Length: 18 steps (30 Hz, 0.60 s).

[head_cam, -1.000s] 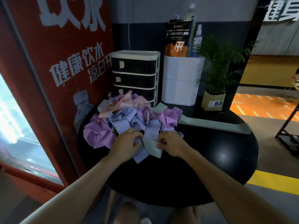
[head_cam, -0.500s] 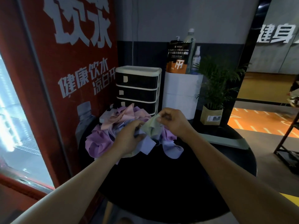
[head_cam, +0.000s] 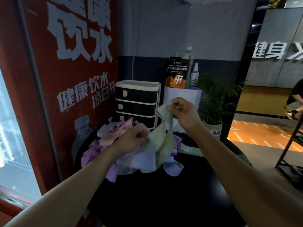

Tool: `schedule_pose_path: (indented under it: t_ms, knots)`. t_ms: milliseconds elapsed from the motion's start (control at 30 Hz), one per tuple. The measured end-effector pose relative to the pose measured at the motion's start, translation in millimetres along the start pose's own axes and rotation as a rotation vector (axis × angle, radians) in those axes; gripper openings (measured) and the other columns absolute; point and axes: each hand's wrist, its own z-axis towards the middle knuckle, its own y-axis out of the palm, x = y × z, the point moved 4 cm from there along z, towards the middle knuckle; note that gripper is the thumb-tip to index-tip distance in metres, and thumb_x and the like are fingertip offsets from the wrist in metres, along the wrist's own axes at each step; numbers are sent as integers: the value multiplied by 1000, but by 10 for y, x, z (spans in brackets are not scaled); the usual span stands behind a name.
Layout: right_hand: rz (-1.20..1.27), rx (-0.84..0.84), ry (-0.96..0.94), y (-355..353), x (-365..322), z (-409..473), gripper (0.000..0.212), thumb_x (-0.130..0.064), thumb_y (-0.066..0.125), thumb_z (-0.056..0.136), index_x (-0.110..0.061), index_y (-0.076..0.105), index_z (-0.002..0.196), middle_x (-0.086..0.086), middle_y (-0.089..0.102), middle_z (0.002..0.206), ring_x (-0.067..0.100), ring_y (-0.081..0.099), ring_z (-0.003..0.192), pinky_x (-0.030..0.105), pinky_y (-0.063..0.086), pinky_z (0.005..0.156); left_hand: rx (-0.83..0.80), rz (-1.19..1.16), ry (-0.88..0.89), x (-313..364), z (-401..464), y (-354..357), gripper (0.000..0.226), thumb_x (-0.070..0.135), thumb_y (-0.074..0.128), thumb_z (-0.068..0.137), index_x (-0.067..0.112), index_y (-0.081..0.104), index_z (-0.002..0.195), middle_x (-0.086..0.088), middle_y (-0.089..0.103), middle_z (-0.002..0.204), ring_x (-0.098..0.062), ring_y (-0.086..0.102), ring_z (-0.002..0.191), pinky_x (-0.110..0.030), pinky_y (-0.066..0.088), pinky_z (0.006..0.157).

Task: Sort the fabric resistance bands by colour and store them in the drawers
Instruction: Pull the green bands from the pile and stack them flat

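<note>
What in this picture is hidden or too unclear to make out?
- Drawer unit, head view: dark fronts hide the contents; the band pile covers the bottom drawer.
- Second green band: the right forearm hides most of it.
- Pouch: print too small to read.
- Table: its near rim is cut off by the frame.

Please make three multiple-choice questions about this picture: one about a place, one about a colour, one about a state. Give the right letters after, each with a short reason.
1. Where does the drawer unit stand?
A. behind the pile of bands, by the red wall
B. on the floor under the table
C. to the right of the potted plant

2. What colour is the band pulled up between the two hands?
A. pink
B. pale green
C. purple

3. In what state are the drawers?
A. all shut
B. top one pulled out
C. all removed

Answers: 1 A, the unit rises just behind the pile at the table's back edge. 2 B, the right hand pinches a pale green band and the left hand holds its lower part. 3 A, every visible drawer front sits flush in the frame.
</note>
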Motion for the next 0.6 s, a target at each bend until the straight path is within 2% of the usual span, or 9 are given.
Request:
schedule_pose_path:
  t_ms: [100, 167, 267, 333, 400, 500, 600]
  knots:
    - [-8, -5, -1, -33, -29, -14, 21, -3, 58, 89, -20, 57, 77, 7, 57, 81, 21, 52, 80, 36, 48, 77, -115, -308, -114, 83, 35, 187, 18, 15, 61, 89, 15, 56, 72, -10, 54, 80, -22, 50, 83, -34, 40, 83]
    - [-13, 0, -5, -93, -45, -21, 20, -4, 57, 90, -20, 57, 78, 5, 58, 79, 19, 53, 77, 32, 45, 73, -149, -444, -167, 104, 64, 304, 15, 26, 64, 86, 14, 59, 79, -12, 60, 88, -25, 55, 87, -32, 41, 85]
    - [-14, -7, 11, -213, -46, -42, 19, -5, 57, 90, -20, 57, 78, 4, 60, 78, 19, 55, 75, 33, 46, 70, -175, -557, -220, 166, 118, 432, 29, 36, 61, 82, 12, 66, 97, 1, 70, 86, -11, 65, 80, -20, 49, 70]
    - [-20, -21, 26, -297, -29, -74, 19, -5, 58, 90, -19, 58, 77, 7, 61, 78, 19, 56, 73, 31, 46, 69, -159, -477, -211, 218, 154, 486, 22, 35, 58, 86, 14, 65, 86, 10, 64, 63, -3, 58, 58, -13, 43, 53]
    - [-35, -44, 43, -376, 0, -121, 19, -4, 59, 89, -18, 59, 76, 6, 60, 77, 15, 55, 70, 27, 46, 66, -82, -352, -204, 231, 201, 472, 19, 27, 58, 90, 12, 62, 77, 14, 56, 48, 1, 50, 45, -10, 38, 46]
    - [-88, -74, 71, -487, 55, -182, 18, -4, 64, 85, -18, 61, 74, 2, 62, 73, 7, 56, 65, 22, 46, 66, 69, -220, -196, 210, 280, 353, 26, 24, 64, 87, -1, 62, 80, 2, 61, 63, -10, 55, 60, -16, 41, 60]
    - [-293, -63, 58, -567, 101, -215, 12, -5, 67, 83, -12, 64, 74, -5, 62, 70, 2, 56, 63, 15, 44, 65, 371, -134, -176, 220, 313, 148, 32, 23, 65, 86, 14, 51, 58, 2, 44, 53, -12, 40, 52, -21, 33, 51]
